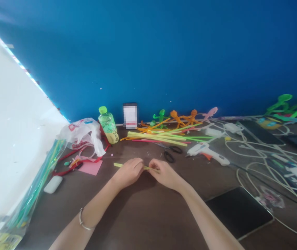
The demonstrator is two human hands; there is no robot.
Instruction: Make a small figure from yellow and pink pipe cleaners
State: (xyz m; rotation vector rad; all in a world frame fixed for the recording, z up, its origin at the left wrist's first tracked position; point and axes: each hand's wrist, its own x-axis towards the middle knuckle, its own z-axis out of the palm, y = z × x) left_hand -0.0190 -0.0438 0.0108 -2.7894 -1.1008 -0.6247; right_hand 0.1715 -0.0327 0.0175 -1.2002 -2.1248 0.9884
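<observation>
Both my hands are close together over the middle of the dark table, gripping yellow pipe cleaners [117,165]. My left hand [131,171] is closed on them, and their ends stick out to its left. With the fingertips pinched, my right hand [165,173] holds the other end, where a short piece shows between the hands. Just beyond lie black-handled scissors [169,156] and a loose pile of yellow, orange, green and red pipe cleaners [161,136]. A white glue gun [207,151] with an orange trigger rests to the right of the scissors.
At the back stand a green-capped bottle [108,125] and several bent pipe-cleaner figures [175,118]. A plastic bag [79,133], pink paper [89,167] and a white case [52,184] are at left. Cables [252,147] and a black tablet [239,211] occupy the right.
</observation>
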